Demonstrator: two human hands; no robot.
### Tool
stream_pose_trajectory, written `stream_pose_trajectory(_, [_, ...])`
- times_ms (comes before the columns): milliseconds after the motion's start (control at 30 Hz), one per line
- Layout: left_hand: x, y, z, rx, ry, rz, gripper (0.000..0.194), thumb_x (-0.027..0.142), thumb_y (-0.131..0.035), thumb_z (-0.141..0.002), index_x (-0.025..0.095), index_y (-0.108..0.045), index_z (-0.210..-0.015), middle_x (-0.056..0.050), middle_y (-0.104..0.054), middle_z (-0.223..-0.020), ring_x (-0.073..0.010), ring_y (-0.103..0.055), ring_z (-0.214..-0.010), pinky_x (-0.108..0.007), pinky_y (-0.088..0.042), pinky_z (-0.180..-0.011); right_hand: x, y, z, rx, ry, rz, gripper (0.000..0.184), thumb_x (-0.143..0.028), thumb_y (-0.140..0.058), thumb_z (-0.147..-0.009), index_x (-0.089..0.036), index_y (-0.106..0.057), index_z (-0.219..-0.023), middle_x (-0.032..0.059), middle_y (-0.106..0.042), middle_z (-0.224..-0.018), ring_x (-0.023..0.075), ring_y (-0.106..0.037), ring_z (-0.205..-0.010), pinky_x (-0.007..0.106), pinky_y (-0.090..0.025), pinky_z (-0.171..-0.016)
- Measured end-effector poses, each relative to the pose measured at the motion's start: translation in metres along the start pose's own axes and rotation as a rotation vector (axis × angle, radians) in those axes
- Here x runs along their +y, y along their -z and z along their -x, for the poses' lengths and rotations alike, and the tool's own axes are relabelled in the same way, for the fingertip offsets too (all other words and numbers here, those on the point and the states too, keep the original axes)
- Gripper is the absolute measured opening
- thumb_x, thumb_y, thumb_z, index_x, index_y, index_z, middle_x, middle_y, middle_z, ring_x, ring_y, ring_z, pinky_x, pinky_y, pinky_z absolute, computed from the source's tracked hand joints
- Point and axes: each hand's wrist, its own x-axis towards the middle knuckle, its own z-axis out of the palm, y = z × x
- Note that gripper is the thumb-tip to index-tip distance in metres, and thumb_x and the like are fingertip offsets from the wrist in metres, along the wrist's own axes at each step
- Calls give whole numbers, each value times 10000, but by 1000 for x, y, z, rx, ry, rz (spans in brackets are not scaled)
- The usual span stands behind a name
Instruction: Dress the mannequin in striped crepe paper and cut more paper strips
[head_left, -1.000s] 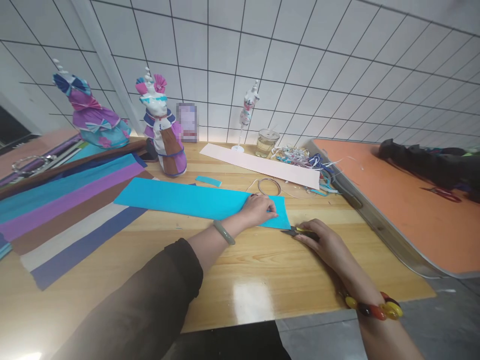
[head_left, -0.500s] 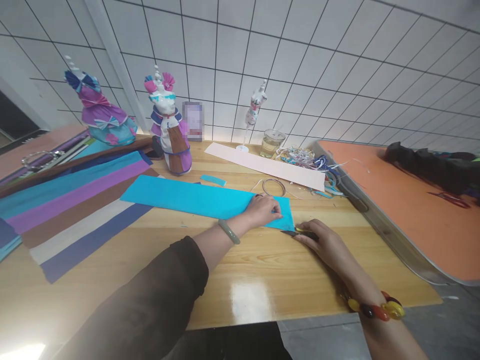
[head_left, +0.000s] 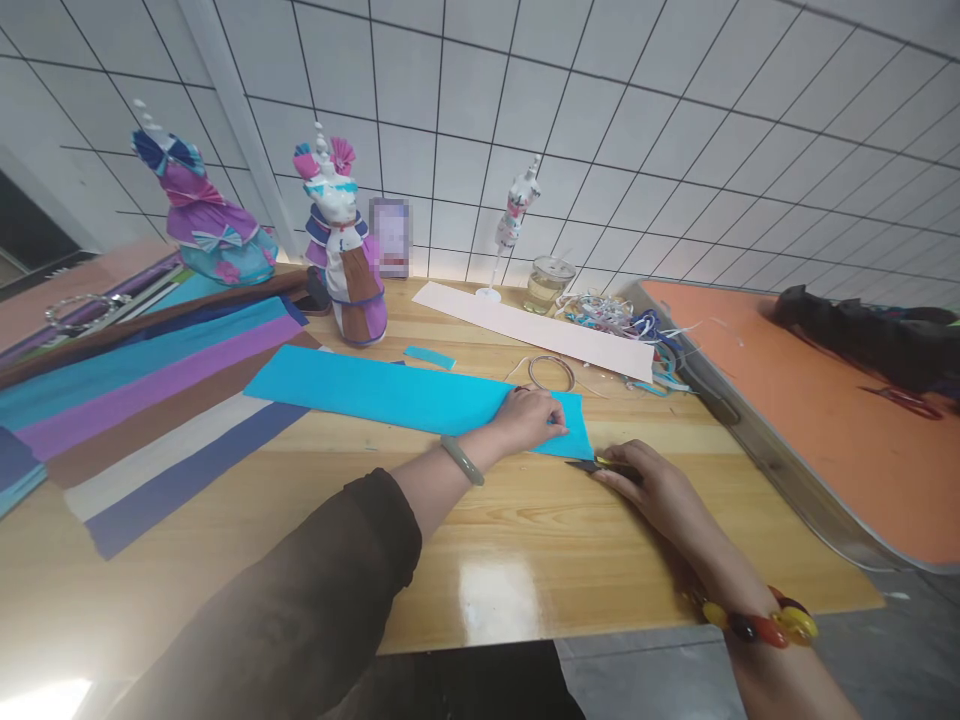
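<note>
A long bright blue crepe paper strip (head_left: 375, 389) lies across the wooden table. My left hand (head_left: 529, 418) presses down on its right part with curled fingers, and a green bangle is on that wrist. Just off the strip's lower right corner, my right hand (head_left: 637, 472) grips a utility knife (head_left: 606, 463) with a yellow and black body. Its dark blade points left along the strip's lower edge, close to the corner. My fingers partly cover the knife.
Several coloured paper strips (head_left: 161, 430) fan out at left. Behind stand two dressed dolls (head_left: 352, 290), a bare mannequin (head_left: 517, 210), a glass cup (head_left: 549, 283), a pale pink strip (head_left: 540, 330) and tangled scraps (head_left: 607, 312). An orange-floored case (head_left: 840, 440) stands at right.
The camera view has shifted a little, so the whole scene sits further right. The knife blade remains at the strip's corner, and both hands keep nearly the same places and holds.
</note>
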Motion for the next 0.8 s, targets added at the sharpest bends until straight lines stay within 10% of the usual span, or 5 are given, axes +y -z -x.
stream_pose_trajectory(800, [-1,1,1,-2,-9,7,154,382,-633,-761,237,-678,-790,1,-670,-834,-184,-570,-880,-293,-404,-787,-2,0,2,12,-45,-1,324,-518,-542,-802,-226,-608,-927,72,-654,-916,238,-630,-832,363,-497,-718])
